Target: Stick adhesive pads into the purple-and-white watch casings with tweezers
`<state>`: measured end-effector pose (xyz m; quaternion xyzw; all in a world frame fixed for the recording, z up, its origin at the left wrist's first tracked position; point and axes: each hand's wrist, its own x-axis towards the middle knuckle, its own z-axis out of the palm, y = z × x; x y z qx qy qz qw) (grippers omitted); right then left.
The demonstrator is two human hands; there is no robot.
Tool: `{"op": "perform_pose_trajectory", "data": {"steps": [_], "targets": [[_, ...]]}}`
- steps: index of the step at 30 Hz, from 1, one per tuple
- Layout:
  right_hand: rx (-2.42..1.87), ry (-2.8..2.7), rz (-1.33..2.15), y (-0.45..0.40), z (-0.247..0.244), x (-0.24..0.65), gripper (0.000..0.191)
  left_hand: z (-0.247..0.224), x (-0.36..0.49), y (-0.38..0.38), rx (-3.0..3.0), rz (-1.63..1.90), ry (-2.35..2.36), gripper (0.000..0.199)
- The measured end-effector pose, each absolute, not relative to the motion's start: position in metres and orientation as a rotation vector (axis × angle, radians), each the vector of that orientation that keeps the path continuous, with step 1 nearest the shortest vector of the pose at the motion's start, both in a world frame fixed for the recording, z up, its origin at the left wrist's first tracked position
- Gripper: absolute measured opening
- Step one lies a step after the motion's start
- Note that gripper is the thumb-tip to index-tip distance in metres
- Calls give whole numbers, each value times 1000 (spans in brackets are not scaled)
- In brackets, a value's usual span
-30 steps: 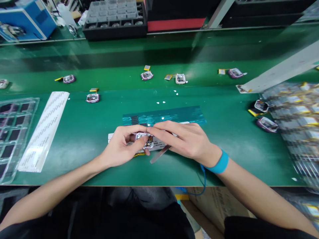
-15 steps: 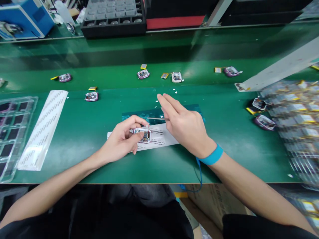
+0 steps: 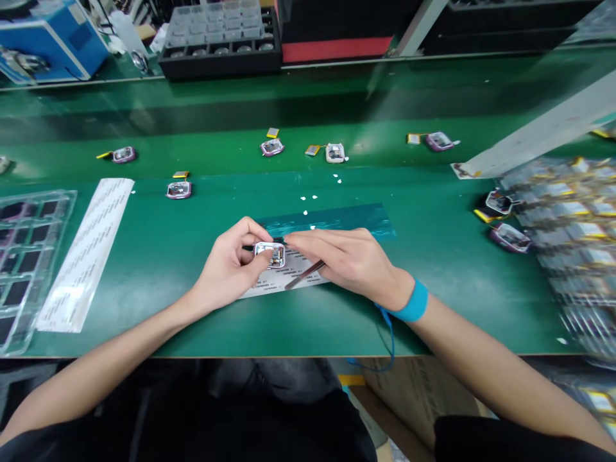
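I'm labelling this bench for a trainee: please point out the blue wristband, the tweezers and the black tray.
Wristband [image 3: 416, 301]: head view, middle of the band.
Tweezers [image 3: 304, 275]: head view, metal shaft.
Black tray [image 3: 220, 66]: head view, front wall.

Housings [image 3: 335, 153] lie behind the label sheet [image 3: 298, 268], tray [image 3: 36, 224] far left.

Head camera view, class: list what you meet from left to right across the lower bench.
Clear compartment tray, white printed strip, left hand, the open device it holds, right hand, blue wristband, purple-edged case, blurred clear trays.
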<state>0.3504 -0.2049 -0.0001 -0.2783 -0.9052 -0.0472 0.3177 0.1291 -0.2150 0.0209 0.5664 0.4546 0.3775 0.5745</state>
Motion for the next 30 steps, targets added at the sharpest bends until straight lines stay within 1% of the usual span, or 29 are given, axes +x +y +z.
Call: {"op": "perform_pose_trajectory", "data": {"steps": [4, 11, 15, 17, 22, 27, 30], "targets": [[-679, -2350, -132, -213, 3, 344, 24, 19, 130, -217, 1376, 883, 1057, 15], [-797, -2447, -219, -227, 3, 336, 36, 10, 131, -230, 1542, 929, 1157, 14], [-747, -2408, -333, -230, 1, 334, 35, 8, 132, -234, 1631, 1051, 1188, 12], [-756, -2346, -296, -231, 0, 333, 32, 8, 132, -233, 1657, 1077, 1186, 11], [-839, -2193, -77, -231, 0, 330, 25, 11, 130, -233, 1722, 1059, 1185, 9], [-912, -2142, -67, -230, 0, 328, 20, 13, 129, -231, 1716, 1045, 1162, 7], [-882, -2176, -10, -228, -1, 330, 25, 14, 129, -230, 1672, 1026, 1139, 6]]}}
